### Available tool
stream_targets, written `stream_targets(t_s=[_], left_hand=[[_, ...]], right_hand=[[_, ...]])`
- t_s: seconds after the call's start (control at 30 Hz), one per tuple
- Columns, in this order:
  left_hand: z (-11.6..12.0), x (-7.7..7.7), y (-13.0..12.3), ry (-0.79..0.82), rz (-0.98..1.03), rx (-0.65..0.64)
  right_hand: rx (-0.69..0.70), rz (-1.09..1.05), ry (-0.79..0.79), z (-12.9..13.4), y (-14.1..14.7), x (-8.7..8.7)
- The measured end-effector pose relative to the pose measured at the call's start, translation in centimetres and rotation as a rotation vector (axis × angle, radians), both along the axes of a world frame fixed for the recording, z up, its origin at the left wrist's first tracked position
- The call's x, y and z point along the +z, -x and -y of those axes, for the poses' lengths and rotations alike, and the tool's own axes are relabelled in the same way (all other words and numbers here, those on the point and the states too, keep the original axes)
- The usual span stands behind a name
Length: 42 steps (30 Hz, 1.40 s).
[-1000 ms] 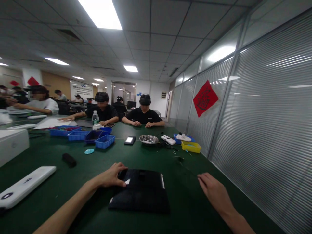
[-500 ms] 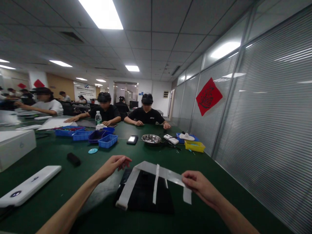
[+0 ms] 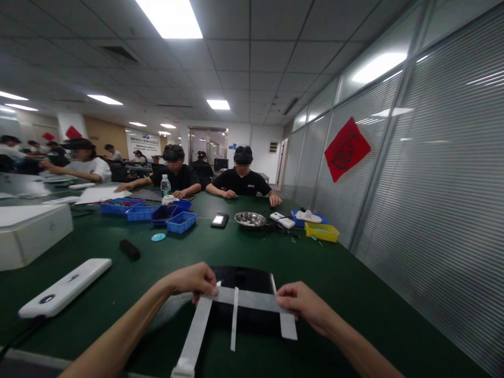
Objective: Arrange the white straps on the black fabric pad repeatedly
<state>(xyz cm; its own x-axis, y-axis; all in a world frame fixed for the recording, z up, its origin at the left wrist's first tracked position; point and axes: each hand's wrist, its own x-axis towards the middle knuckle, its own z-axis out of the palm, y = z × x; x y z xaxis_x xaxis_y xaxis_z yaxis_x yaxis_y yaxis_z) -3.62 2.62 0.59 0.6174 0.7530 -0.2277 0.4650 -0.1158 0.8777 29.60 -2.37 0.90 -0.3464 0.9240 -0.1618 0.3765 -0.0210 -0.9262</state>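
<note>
While my left hand (image 3: 201, 281) has thumb and fingertips clamped on the upper-left corner of one flat grey-white ribbon (image 3: 252, 300), my right hand (image 3: 301, 300) pinches the same item near its right corner, fingers curled together. Ribbon: stretched between both hands, over one black panel (image 3: 255, 275); whether the two touch, I cannot tell. Its left arm: folded down toward seven o'clock, ending in a white end piece (image 3: 184, 371); right arm: shorter, folded down at four. One narrow white strip (image 3: 234, 325): across the ribbon's middle, tail toward six. Beneath: green tabletop (image 3: 189, 252). Clock read from the panel: white oblong device (image 3: 65, 289) with dark cable (image 3: 23, 332), nine; white box (image 3: 35, 239), between nine and ten; black oblong object (image 3: 129, 249), just before ten; light-blue disc (image 3: 158, 237), ten; blue tray (image 3: 181, 224), near eleven; phone (image 3: 219, 220), just short of twelve; metal bowl (image 3: 251, 224) holding small white pieces, twelve; second white device (image 3: 282, 220), one; yellow tray (image 3: 322, 234), two. Farthest: one co-worker's hand (image 3: 275, 200), between twelve and one.
</note>
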Motion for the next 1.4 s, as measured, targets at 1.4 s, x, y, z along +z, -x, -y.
stream_targets(t_s=[1.4], left_hand=[[1.6,0.5,-1.9,-0.572,-0.319,-0.132]], right_hand=[[-0.018,0.408,-0.315,0.2,0.4,-1.5]])
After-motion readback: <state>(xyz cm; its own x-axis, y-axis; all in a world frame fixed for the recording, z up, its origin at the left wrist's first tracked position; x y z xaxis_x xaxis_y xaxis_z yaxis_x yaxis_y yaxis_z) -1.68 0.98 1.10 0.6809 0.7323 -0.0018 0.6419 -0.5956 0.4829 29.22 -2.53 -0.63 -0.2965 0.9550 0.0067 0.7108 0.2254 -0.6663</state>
